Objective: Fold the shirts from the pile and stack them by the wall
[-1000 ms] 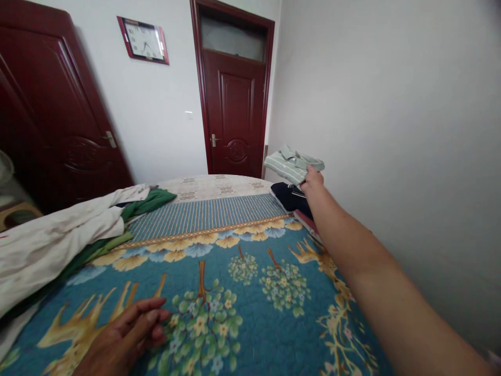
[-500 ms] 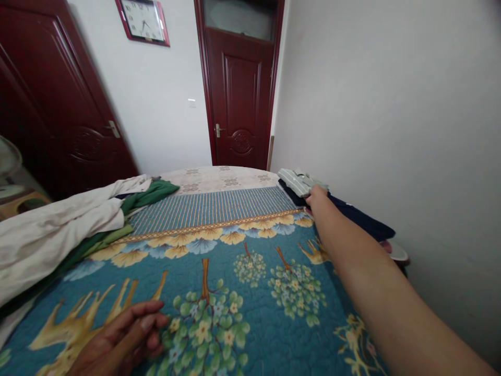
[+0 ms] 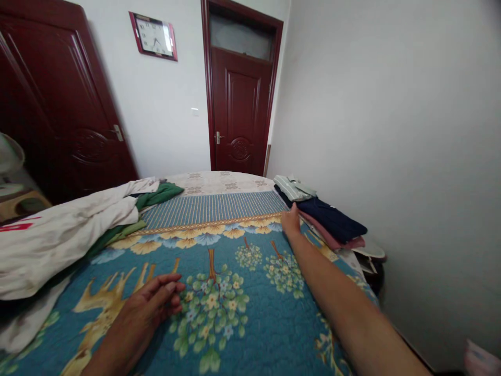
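Note:
My right hand reaches to the near edge of a folded pale green striped garment, which lies on dark folded clothes; its fingers are partly hidden, so whether it grips anything does not show. Beside it a navy garment lies over a pink one. Over the teal quilt with printed trees, my left hand is held with loosely curled, slightly parted fingers and nothing in them.
White clothing with a red mark is heaped at the left, with green garments beside and under it. A wall rises close on the right. Past the bed are two dark red doors and a wall clock.
My right hand has drawn back left and down from the top of the striped garment to its near edge. The view has shifted, and more of the navy and pink clothes shows.

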`<state>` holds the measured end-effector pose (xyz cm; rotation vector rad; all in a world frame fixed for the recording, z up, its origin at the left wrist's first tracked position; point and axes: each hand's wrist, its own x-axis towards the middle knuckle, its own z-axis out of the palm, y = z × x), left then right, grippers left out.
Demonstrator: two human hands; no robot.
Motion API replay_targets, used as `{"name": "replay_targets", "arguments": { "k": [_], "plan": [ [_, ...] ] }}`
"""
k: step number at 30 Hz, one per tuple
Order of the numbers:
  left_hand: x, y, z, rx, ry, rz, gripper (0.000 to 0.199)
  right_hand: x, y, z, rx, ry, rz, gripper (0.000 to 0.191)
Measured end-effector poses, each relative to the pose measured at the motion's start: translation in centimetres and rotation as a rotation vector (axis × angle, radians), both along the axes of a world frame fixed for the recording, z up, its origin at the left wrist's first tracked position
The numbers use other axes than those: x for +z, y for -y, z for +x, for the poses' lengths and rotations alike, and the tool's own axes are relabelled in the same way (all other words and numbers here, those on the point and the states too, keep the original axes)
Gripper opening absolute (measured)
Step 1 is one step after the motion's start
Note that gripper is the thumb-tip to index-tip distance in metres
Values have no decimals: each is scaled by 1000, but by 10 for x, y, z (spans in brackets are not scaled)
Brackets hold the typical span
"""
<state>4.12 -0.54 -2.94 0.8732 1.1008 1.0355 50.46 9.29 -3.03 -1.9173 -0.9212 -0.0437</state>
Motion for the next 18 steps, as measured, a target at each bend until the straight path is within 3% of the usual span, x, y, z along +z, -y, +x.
{"name": "replay_targets", "arguments": {
  "k": [5, 8, 14, 18],
  "plan": [
    [-2, -3, -6, 40, -12, 128, 41, -36, 48, -54, 327, 382, -421, 51],
    [-1, -12, -20, 232, 12, 180, 33, -45, 66, -70, 316, 532, -530, 50],
    [6, -30, -72, 702, 30, 209, 43, -52, 82, -84, 336, 668, -624, 53],
    [14, -29, -99, 828, 115, 252, 60, -55, 93, -92, 332, 669, -616, 53]
  ]
}}
